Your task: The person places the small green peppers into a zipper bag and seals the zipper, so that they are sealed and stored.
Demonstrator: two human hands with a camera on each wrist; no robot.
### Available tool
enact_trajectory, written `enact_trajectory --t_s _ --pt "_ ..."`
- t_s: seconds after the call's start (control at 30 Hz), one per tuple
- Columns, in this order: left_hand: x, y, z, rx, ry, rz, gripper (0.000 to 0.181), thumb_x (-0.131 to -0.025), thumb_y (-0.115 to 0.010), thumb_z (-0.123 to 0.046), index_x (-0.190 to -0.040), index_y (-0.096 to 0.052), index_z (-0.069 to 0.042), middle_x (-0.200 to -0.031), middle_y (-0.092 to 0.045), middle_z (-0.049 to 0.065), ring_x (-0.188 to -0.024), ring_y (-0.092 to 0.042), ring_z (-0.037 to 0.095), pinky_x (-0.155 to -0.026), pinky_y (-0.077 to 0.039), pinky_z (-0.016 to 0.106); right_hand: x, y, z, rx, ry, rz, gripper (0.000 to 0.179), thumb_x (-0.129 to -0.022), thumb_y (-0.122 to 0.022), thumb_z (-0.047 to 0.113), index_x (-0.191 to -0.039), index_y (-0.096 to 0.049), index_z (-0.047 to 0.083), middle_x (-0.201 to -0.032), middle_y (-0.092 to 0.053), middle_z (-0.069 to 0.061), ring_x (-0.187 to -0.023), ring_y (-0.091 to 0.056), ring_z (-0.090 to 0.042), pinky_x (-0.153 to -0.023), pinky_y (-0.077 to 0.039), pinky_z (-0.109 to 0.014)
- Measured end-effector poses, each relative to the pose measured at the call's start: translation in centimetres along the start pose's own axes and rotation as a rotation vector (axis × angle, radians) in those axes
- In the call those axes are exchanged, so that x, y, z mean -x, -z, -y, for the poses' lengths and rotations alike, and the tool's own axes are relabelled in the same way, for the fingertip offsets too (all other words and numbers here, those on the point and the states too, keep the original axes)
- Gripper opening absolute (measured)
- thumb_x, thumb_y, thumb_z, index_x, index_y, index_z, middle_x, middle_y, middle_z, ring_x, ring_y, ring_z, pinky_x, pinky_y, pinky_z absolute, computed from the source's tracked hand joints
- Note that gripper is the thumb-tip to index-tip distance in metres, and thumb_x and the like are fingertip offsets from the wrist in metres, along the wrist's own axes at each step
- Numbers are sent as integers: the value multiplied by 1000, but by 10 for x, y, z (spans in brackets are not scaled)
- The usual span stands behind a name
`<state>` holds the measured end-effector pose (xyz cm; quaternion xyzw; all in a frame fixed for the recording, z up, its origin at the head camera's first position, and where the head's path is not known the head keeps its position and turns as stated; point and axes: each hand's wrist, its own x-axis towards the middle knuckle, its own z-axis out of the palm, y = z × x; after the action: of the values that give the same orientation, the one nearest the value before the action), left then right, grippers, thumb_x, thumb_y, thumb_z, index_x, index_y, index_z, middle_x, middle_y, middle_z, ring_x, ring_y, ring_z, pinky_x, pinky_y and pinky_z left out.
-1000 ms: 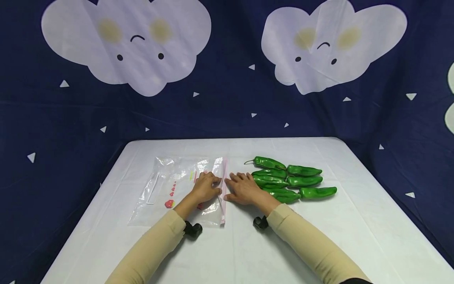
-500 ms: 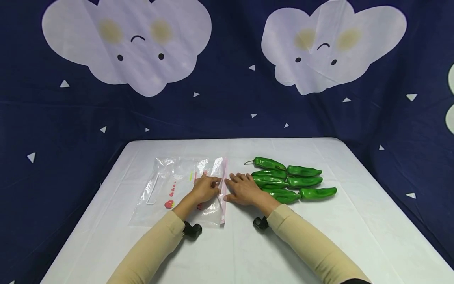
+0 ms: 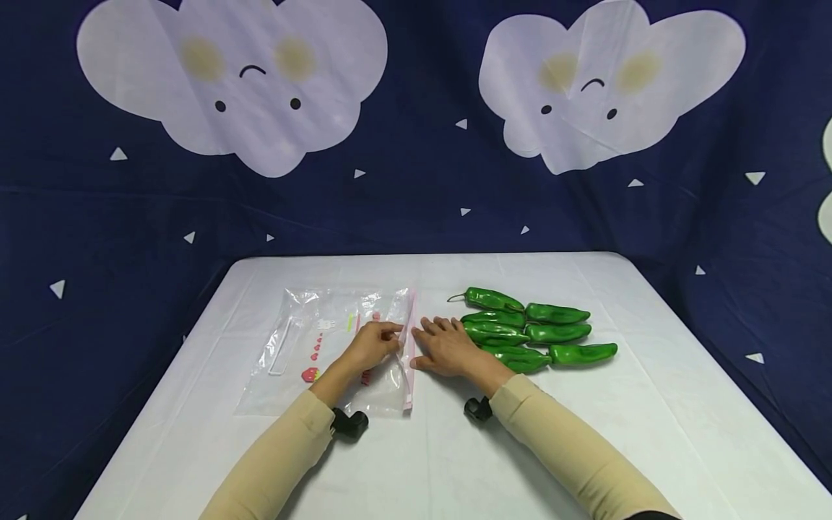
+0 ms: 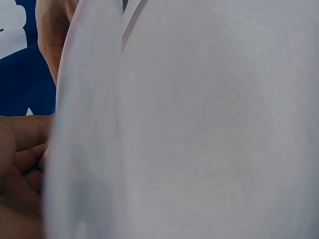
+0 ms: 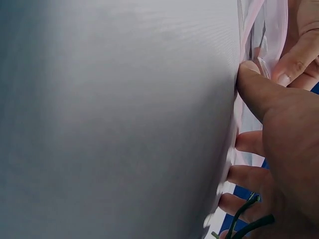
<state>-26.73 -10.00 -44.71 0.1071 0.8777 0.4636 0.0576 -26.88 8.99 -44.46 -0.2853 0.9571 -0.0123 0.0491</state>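
Note:
A clear plastic zip bag [image 3: 292, 393] with strawberry prints lies flat on the white table, its pink zip edge facing right. My left hand [image 3: 369, 345] is over the bag and pinches the upper layer at that edge. In the right wrist view, the pink strip [image 5: 280, 40] bows up at the left thumb [image 5: 285, 78], with a gap below it. My right hand [image 3: 447, 348] lies spread on the table just right of the zip edge. Its thumb [image 5: 251, 72] presses by the lower pink strip. Several green peppers [image 3: 557, 332] lie beside this hand, partly hidden by it.
The white table [image 3: 585, 448] ends at a dark blue curtain [image 3: 416, 209] printed with clouds and triangles. A black wrist camera [image 3: 351, 425] sits under the left sleeve, another camera [image 3: 477, 409] under the right one.
My left hand has shifted slightly left, drawing the upper layer of the zip edge with it. The right hand and the peppers have stayed where they were.

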Motion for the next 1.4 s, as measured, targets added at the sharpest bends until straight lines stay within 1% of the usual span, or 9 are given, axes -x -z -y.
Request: enact_trajectory --t_s 0.13,0.23,0.53,0.7,0.87,1.07,1.17,1.27,1.4 --pt "0 1 0 87 51 6 36 -83 -64 0 -119 -63 1 -86 -62 7 -69 -53 9 -57 -46 16 0 0 0 0 -1 -2 70 -89 -50 58 -145 -37 17 -153 -32 -11 -139 -31 -36 -115 -24 -58" --pt "0 1 1 135 77 12 36 -84 -63 1 -119 -62 1 -88 -61 7 -69 -53 9 -56 -46 16 -1 0 0 -1 1 -5 70 -90 -50 58 -145 -37 17 -153 -32 -11 -139 -32 -36 -115 -25 -58" --pt "0 1 5 207 79 16 34 -86 -62 0 -120 -61 3 -86 -60 5 -67 -51 7 -56 -45 15 0 -1 0 -13 3 -6 70 -89 -50 58 -145 -37 16 -153 -32 -12 -139 -31 -37 -115 -24 -59" --pt "2 2 6 259 93 14 35 -87 -63 -2 -121 -61 1 -84 -59 2 -65 -49 6 -52 -41 15 0 -2 1 -11 -1 -2 71 -89 -50 58 -145 -36 16 -153 -31 -12 -140 -30 -36 -116 -23 -59" --pt "3 5 5 280 86 10 34 -87 -63 -3 -120 -61 1 -79 -59 0 -59 -48 7 -50 -40 17 -1 -1 1 -3 0 2 71 -89 -50 58 -145 -37 16 -153 -32 -12 -140 -31 -37 -116 -24 -58" --pt "7 9 1 337 111 3 35 -87 -62 -2 -121 -59 4 -79 -59 1 -56 -51 8 -51 -45 18 0 -1 2 -3 -5 15 71 -89 -50 58 -145 -37 17 -153 -31 -12 -140 -30 -36 -116 -24 -58" --pt "9 11 -1 393 126 3 37 -87 -61 1 -124 -56 6 -81 -58 2 -59 -55 8 -54 -52 17 0 -1 2 -2 -12 20 71 -89 -50 58 -146 -36 17 -154 -30 -11 -141 -29 -36 -116 -23 -57" --pt "10 13 -3 466 126 10 39 -87 -59 5 -125 -53 9 -83 -56 4 -62 -57 9 -59 -57 18 0 0 2 -1 -14 21 72 -89 -50 58 -146 -36 17 -154 -30 -11 -141 -29 -36 -117 -23 -57" --pt "12 13 -5 542 114 9 40 -86 -56 9 -126 -51 12 -84 -55 4 -63 -58 10 -62 -59 19 0 0 2 -5 -13 17 71 -89 -51 58 -146 -36 17 -154 -30 -11 -140 -30 -36 -116 -23 -57"
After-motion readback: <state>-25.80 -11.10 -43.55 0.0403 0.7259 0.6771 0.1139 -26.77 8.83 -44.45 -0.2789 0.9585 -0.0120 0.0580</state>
